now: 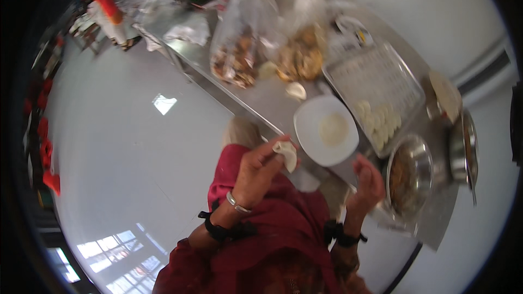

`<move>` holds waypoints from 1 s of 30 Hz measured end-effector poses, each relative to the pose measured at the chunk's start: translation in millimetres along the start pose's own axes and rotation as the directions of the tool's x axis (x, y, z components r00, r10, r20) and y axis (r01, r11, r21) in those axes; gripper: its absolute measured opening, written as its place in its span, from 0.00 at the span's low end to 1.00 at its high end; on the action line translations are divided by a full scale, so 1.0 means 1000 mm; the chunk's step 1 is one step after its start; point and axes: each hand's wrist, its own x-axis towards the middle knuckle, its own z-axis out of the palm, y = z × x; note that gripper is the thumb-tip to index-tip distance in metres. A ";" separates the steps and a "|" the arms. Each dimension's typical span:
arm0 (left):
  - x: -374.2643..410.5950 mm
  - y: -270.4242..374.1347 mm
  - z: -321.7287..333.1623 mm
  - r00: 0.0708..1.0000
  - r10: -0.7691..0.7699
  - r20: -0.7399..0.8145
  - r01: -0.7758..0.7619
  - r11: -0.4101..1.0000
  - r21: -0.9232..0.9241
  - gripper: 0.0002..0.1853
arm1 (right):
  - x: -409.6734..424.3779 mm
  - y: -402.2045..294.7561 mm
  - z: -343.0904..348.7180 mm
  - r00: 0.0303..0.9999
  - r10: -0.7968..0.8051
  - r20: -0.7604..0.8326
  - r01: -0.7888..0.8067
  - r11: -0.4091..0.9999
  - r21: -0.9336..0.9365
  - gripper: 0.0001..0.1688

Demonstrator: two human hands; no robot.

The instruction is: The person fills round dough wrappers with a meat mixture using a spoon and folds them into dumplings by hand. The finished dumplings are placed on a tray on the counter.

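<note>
My left hand, with a metal bangle at its wrist, pinches a folded dumpling of pale dough between thumb and fingers. To its right, my right hand is raised with its fingers loosely bent and apart; I see nothing in it, though it is blurred. Between and beyond the hands lies a white square plate with a pale round patch, perhaps dough wrappers. A steel bowl holding brownish filling stands just right of my right hand.
Several dumplings lie at the near end of a metal tray. A pale half-round piece sits on the steel table near two plastic bags of food. Another steel bowl is far right. A person's leg shows upper left.
</note>
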 end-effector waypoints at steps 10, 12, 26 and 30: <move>-0.014 0.001 0.029 0.983 0.081 0.163 -0.113 0.973 0.202 0.25 | -0.004 -0.061 0.060 0.798 -0.278 0.535 0.280 0.957 0.079 0.30; -0.015 -0.005 0.027 0.980 0.088 0.177 -0.131 0.960 0.248 0.25 | -0.006 -0.057 0.061 0.799 -0.282 0.530 0.283 0.956 0.082 0.28; -0.011 -0.026 0.031 0.991 0.015 0.136 -0.054 0.956 0.288 0.28 | -0.002 -0.036 0.056 0.854 -0.245 0.460 0.242 0.968 0.066 0.15; -0.007 -0.028 0.035 0.990 0.050 0.134 -0.091 0.943 0.320 0.27 | -0.002 -0.028 0.056 0.871 -0.250 0.424 0.229 0.968 0.101 0.11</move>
